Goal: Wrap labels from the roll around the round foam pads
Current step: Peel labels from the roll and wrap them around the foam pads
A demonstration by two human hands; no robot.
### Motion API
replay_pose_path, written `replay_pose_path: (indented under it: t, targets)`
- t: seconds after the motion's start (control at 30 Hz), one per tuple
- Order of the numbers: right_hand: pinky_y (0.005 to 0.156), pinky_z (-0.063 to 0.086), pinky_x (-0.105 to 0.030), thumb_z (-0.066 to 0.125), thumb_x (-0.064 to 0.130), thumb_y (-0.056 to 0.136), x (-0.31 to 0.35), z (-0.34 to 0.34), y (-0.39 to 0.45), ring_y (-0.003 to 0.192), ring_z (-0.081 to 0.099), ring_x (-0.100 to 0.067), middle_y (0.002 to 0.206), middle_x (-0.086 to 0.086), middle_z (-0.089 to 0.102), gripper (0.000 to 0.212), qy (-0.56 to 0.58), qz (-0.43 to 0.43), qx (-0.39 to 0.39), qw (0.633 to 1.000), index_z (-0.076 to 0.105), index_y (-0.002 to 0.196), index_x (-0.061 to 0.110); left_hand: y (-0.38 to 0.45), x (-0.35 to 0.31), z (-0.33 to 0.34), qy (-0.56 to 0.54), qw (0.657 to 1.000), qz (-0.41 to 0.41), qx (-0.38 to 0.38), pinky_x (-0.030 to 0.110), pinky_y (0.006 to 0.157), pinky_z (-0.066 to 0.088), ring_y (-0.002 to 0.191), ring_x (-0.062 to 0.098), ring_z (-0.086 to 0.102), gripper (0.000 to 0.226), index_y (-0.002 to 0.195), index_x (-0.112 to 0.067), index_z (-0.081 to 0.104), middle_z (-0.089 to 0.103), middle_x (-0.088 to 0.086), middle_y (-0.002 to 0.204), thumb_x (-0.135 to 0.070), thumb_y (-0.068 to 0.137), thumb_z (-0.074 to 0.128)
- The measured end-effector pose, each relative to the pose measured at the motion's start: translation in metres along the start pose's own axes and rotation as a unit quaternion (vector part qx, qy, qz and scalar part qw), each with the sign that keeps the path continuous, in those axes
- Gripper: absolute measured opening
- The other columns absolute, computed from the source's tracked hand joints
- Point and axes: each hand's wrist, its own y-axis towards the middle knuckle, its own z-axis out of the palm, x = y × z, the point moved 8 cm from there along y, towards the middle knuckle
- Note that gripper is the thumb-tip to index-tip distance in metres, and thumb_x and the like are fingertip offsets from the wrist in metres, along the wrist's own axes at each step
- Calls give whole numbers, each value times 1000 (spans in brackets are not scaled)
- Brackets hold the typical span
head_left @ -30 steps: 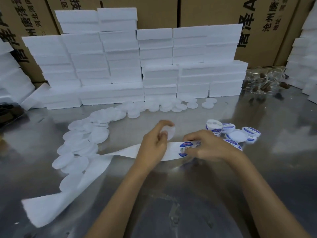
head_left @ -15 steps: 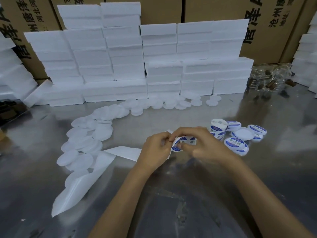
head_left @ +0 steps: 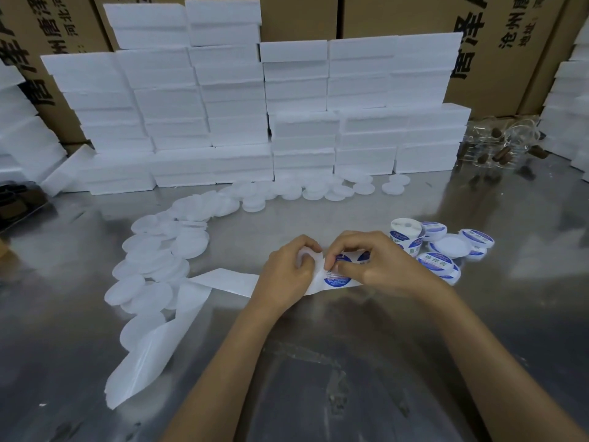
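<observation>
Two hands met at the middle of the frame over the steel bench: the left hand curled round a round foam pad, only a white sliver of which showed between its fingers, and the right hand pinched a blue-and-white label against that pad at its lower right. From under the left hand a strip of white backing paper ran down toward the lower left of the frame, its loose end curling up off the bench. Compared with half a second before, the hands sat slightly lower and closer together, more of the label's blue circle showed beneath the right thumb, and the backing strip had been drawn out a little further past the left wrist; a full second before, the hands had been apart with the strip stretched flat between them. Just right of the right hand stood the label roll and a small cluster of finished labelled pads, touching one another. Bare foam discs lay in a curved band from the left centre up toward the upper middle, ending at the foot of the stacked white foam blocks. Behind those rose cardboard cartons across the top edge. Open bench lay in the lower half of the frame on both sides of the forearms, and between the hands and the disc band.
</observation>
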Motion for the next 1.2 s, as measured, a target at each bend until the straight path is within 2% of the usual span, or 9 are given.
replay_pose_path:
  t: [0.13, 0.27, 0.43, 0.57, 0.63, 0.73, 0.8, 0.93, 1.2]
  targets:
    - [94, 46, -29, 74, 3, 80, 4, -8, -1, 107, 57, -8, 102, 15, 61, 30, -3, -2, -14, 1000, 71, 74, 32, 0, 2, -2, 1, 1000, -11, -6, 15, 63, 40, 85, 16, 58, 30, 123, -29, 55, 63, 0, 109, -16, 99, 43]
    - [86, 43, -20, 69, -3, 82, 7, -22, -5, 99, 61, -9, 100, 10, 62, 28, 73, 4, -9, 997, 70, 77, 24, 0, 8, -5, -7, 999, -42, -19, 21, 63, 40, 78, 12, 55, 42, 137, -35, 44, 58, 1, 98, -18, 99, 42]
    - [82, 44, -28, 65, -4, 86, 4, -36, -8, 86, 58, -13, 89, 0, 58, 18, 194, 6, -15, 981, 63, 84, 15, -2, 15, -5, -4, 998, -58, -15, 28, 78, 40, 93, 18, 55, 38, 134, -34, 49, 59, 0, 111, -19, 99, 44]
    - [79, 43, -19, 69, 9, 83, 2, -46, -9, 86, 54, -13, 90, -2, 54, 14, 265, -3, -76, 961, 62, 90, 19, -3, 8, -15, -96, 991, -66, -58, 23, 80, 47, 93, 15, 59, 38, 126, -37, 55, 58, -4, 115, -11, 98, 48]
    - [78, 45, -19, 70, 12, 82, 1, -42, -6, 84, 54, -14, 91, -1, 55, 17, 286, 3, -92, 954, 62, 94, 20, -3, 6, -19, -245, 962, -92, -72, 27, 79, 58, 93, 19, 67, 39, 118, -37, 62, 65, 4, 117, -6, 98, 49]
    - [78, 48, -24, 73, 11, 78, 1, -29, -1, 79, 59, -15, 88, 0, 57, 21, 300, 15, -113, 947, 62, 94, 17, -4, -4, -8, -485, 867, -116, -6, 35, 82, 61, 102, 30, 71, 38, 121, -25, 66, 69, 18, 119, 0, 99, 48]
    - [79, 48, -28, 74, 12, 77, 2, -21, 1, 78, 64, -16, 87, 3, 61, 21, 285, 24, -130, 949, 62, 93, 18, -6, -13, 0, -564, 817, -115, 38, 36, 86, 60, 107, 33, 71, 37, 127, -21, 63, 71, 19, 118, -1, 100, 46]
    - [76, 53, -28, 73, 5, 83, 4, -17, 2, 78, 67, -16, 89, 5, 63, 20, 248, 21, -168, 954, 62, 92, 18, -8, -23, 8, -633, 761, -124, 69, 40, 89, 60, 109, 32, 70, 33, 129, -15, 61, 71, 20, 119, -7, 101, 46]
    - [67, 55, -22, 70, 0, 87, 11, -23, -1, 68, 61, -16, 95, -8, 62, 23, 174, 13, -225, 959, 59, 91, 20, -11, -31, 10, -620, 772, -113, 87, 39, 90, 59, 110, 31, 70, 34, 131, -15, 60, 72, 16, 117, -10, 101, 47]
